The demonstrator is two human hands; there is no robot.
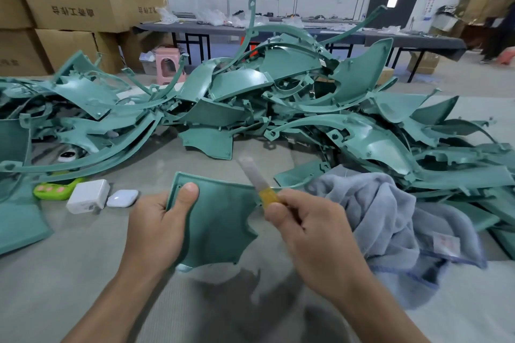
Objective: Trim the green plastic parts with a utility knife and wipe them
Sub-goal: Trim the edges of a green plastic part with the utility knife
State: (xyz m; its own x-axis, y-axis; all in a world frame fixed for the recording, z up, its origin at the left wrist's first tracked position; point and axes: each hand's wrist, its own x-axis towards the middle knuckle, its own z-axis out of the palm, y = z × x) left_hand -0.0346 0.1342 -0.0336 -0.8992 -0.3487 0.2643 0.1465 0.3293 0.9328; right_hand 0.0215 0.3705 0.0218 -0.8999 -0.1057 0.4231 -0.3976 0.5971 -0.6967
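Parts in green plastic [264, 97] are heaped well beyond the fingertips; a grey towel [390, 217] is bunched just right of the right-hand fingers; a flat green panel [220, 220] is gripped at its left edge by the left hand [156, 220], thumb curled on top; a utility knife [259, 184] is pinched by the right hand [306, 228], its blurred blade extended beyond the fingers.

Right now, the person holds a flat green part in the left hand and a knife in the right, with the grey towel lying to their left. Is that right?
Not quite: the head view shows the grey towel lying to their right, beside the right hand. The rest holds: the left hand holds the flat green part and the right hand grips the knife.
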